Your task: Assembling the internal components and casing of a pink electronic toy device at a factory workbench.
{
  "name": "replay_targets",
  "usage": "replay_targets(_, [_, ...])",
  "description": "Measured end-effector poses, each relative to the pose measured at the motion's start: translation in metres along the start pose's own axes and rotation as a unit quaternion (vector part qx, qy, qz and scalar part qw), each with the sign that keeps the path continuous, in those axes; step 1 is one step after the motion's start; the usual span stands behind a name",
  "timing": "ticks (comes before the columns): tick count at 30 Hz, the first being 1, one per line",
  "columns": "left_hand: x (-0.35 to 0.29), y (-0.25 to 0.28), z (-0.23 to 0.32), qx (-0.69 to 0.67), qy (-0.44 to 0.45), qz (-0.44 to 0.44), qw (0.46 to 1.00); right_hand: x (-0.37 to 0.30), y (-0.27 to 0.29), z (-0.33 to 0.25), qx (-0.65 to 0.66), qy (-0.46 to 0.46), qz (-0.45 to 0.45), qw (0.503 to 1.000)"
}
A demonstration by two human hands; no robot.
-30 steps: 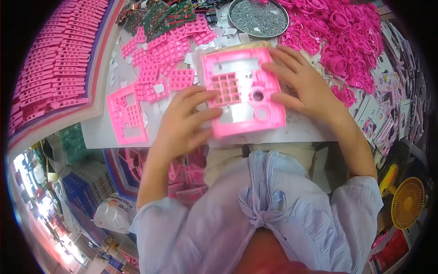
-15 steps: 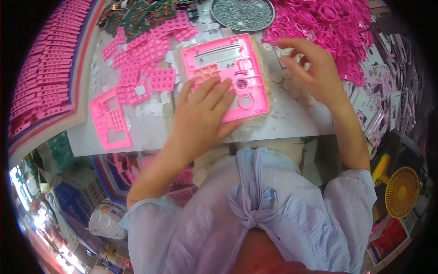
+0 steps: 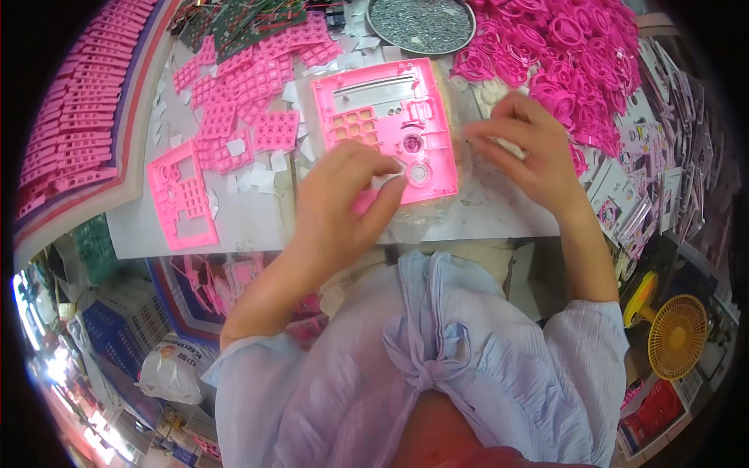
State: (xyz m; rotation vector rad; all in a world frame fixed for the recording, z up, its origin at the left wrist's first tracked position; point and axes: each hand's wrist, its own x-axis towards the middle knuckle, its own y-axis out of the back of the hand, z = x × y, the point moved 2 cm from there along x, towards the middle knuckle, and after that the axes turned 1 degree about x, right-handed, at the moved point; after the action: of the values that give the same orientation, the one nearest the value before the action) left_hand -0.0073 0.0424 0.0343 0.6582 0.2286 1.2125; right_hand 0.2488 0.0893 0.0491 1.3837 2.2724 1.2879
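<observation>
In the head view, a worker in a pale blue blouse bends both bare hands over a white table crowded with pink plastic parts. The pink casing lies on clear plastic wrapping, close to the middle of the table's near edge, its ribbed inner side up. The left hand is bent over the casing's near left corner, thumb and forefinger drawn together beside a round hole; from where I stand, I cannot tell whether they pinch anything. The right hand hovers just right of the casing with fingers curled; something white shows within the curl, too blurred for me to say whether it is grasped. White round pieces lie just beyond that hand.

A second pink frame rests near the table's near left corner. Beyond it spread pink keypads and paper scraps, with green circuit boards toward the far edge. A round tray of small metal parts stands right of these, beside heaped magenta rings. Printed cards pile along the right edge.
</observation>
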Motion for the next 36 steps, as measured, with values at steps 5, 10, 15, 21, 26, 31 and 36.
replay_targets(5, [0.007, -0.014, 0.006, -0.441, 0.200, -0.223, 0.846, -0.001, -0.015, -0.046, 0.192, 0.121, -0.056, 0.972])
replay_targets(10, [-0.002, -0.011, 0.010, -0.332, 0.164, -0.167, 0.914, -0.006, -0.029, -0.062, 0.298, -0.161, 0.012, 0.941])
replay_targets(15, [-0.007, -0.012, 0.004, 0.006, -0.003, 0.024, 1.000, 0.000, -0.041, -0.049, 0.179, -0.112, 0.055, 0.976])
replay_targets(21, [0.001, -0.009, -0.015, 0.198, -0.113, 0.009, 0.974, 0.022, -0.046, -0.031, -0.086, 0.039, 0.060, 0.994])
replay_targets(26, [-0.001, -0.013, -0.017, 0.203, -0.102, 0.010, 0.974, 0.030, -0.055, -0.028, -0.151, 0.048, 0.045, 0.986])
replay_targets(31, [-0.001, -0.015, -0.018, 0.207, -0.100, 0.016, 0.973, 0.031, -0.067, -0.025, -0.175, 0.026, 0.048, 0.983])
replay_targets(36, [-0.002, -0.015, -0.021, 0.200, -0.101, 0.027, 0.974, 0.030, -0.076, -0.030, -0.217, -0.006, 0.051, 0.975])
